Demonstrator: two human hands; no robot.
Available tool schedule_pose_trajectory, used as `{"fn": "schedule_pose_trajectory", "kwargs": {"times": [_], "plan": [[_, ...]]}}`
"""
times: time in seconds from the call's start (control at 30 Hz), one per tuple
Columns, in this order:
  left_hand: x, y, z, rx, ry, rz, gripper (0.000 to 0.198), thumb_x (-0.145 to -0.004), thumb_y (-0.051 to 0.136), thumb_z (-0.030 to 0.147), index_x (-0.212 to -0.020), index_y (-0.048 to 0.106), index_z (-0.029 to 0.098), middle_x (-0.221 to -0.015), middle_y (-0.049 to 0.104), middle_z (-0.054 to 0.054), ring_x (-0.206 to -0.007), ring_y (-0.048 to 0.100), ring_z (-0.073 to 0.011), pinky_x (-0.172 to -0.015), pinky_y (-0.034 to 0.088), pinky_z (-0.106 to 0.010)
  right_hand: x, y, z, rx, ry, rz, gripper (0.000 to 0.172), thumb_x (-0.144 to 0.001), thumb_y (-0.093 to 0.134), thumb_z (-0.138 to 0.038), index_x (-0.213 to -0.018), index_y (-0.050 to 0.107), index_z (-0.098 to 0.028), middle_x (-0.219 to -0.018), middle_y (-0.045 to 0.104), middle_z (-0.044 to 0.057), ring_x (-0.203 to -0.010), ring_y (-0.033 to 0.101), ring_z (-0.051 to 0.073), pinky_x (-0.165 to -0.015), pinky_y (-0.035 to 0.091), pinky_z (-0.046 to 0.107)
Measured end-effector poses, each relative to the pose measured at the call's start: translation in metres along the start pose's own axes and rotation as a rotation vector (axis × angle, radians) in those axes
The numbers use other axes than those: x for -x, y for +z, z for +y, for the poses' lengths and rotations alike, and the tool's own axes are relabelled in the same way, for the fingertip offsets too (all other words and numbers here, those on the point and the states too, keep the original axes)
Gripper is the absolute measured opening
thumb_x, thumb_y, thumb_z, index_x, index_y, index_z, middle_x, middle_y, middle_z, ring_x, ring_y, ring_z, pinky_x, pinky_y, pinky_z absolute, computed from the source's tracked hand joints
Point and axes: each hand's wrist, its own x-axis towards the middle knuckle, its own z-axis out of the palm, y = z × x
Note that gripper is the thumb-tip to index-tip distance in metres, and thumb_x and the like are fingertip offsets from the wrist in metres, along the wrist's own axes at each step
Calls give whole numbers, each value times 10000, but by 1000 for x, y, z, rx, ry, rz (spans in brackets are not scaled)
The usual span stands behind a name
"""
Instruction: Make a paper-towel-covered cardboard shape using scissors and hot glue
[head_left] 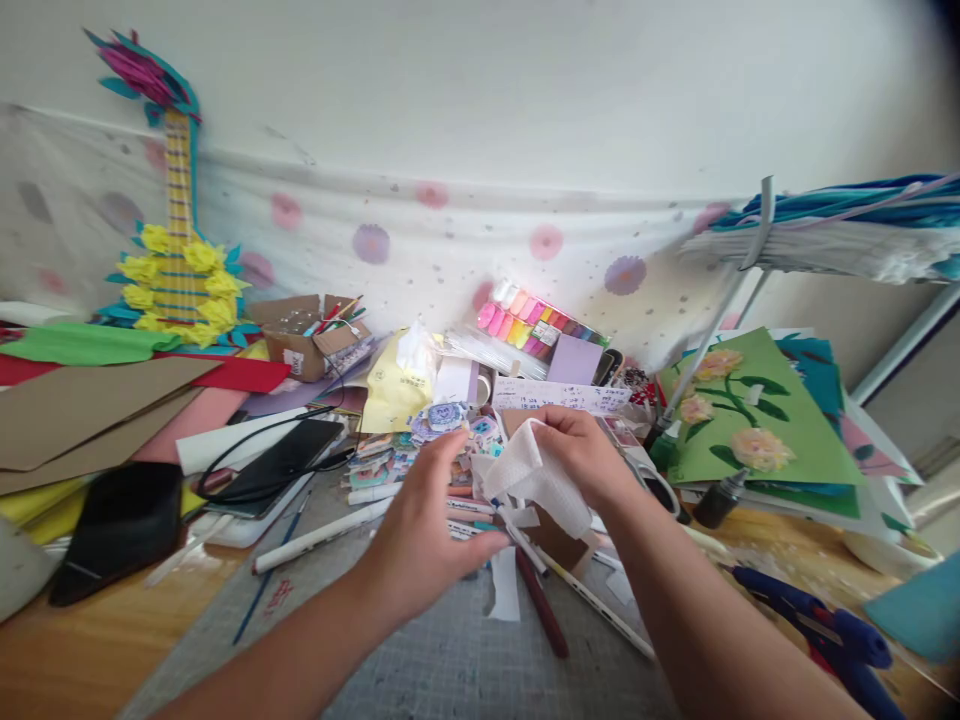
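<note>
White textured tissue [546, 488] hung pinched in right hand [590, 452], above grey cutting mat [457, 665] and marker pens [322, 537]. Left hand [425, 512] empty, thumb and fingers wide apart, just beside. Thin tissue probably wanted light grip, free hand steadying loose fold. Yellow tissue packet [394, 393] sat behind.

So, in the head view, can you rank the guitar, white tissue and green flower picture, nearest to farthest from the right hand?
1. White tissue: held in the right hand.
2. Green flower picture: off to the right.
3. Guitar: far left, by the wall.
</note>
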Motion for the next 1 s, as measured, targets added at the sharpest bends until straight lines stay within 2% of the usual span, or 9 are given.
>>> {"fn": "schedule_pose_trajectory", "kwargs": {"times": [0.1, 0.17, 0.33, 0.47, 0.57, 0.63, 0.73, 0.83, 1.0], "plan": [[-24, 19, 15, 206, -55, 2, 918, -574, 796, 267, -1387, 370, 244, -1412, 438, -122, -1275, 393, -348, -1055, 293, -452, 3, 16, 2, 33, -64, -39, 257, -759, 579, -415, -664, 621, -179, -590, 589, -17, -501, 495, 120, -460, 370, 223], [-35, 20, 16, 245, -92, -1, 702, -657, 711, 198, -1314, 473, 265, -1267, 577, -96, -1170, 494, -329, -1009, 325, -440, 2, 19, 6, 84, -99, -53, 247, -751, 589, -418, -684, 626, -182, -596, 584, -15, -507, 498, 125, -470, 382, 230], [-37, -18, 6, 312, -207, -102, 209, -706, 659, 203, -914, 684, 194, -882, 702, -53, -886, 614, -278, -797, 447, -352, -10, -11, 12, 252, -166, 68, 213, -713, 618, -384, -618, 583, -196, -530, 535, -29, -487, 472, 129, -475, 375, 239], [-18, -51, -1, 456, -352, -107, 360, -777, 631, 307, -1098, 595, 149, -997, 708, -92, -879, 655, -256, -748, 494, -333, -23, -49, 25, 457, -197, 310, 224, -750, 553, -374, -605, 579, -206, -504, 530, 5, -486, 492, 175, -489, 380, 291], [0, -59, -7, 569, -443, -52, 456, -841, 568, 343, -1238, 482, 135, -1067, 698, -123, -880, 675, -238, -789, 506, -354, -28, -57, 31, 635, -252, 364, 99, -665, 599, -274, -612, 639, -200, -743, 660, 114, -775, 606, 327, -699, 438, 442], [10, -58, -9, 706, -549, 28, 470, -856, 561, 346, -1267, 458, 142, -1062, 705, -124, -865, 683, -230, -773, 513, -346, -23, -47, 31, 709, -297, 348, 157, -664, 602, -255, -763, 707, -194, -1058, 662, 166, -1042, 551, 410, -876, 381, 545], [20, -54, -9, 945, -683, 135, 441, -835, 611, 312, -1232, 504, 154, -983, 736, -97, -829, 693, -218, -732, 519, -317, -5, -10, 28, 637, -345, 153, 376, -798, 556, -352, -1141, 643, -226, -1333, 541, 130, -1195, 499, 359, -967, 385, 533], [24, -51, -6, 1050, -719, 130, 370, -813, 646, 284, -1141, 581, 124, -872, 753, -90, -765, 698, -213, -666, 514, -290, 20, 30, 28, 412, -391, -88, 388, -885, 503, -390, -1255, 540, -276, -1329, 550, 96, -1222, 499, 288, -939, 455, 465], [31, -44, 4, 1105, -747, 52, 316, -791, 673, 326, -1033, 658, 123, -849, 756, -89, -806, 695, -235, -663, 503, -295, 48, 62, 22, 383, -678, 16, 248, -848, 588, -237, -1091, 621, -275, -1016, 612, 93, -1000, 575, 265, -828, 490, 421]]}}
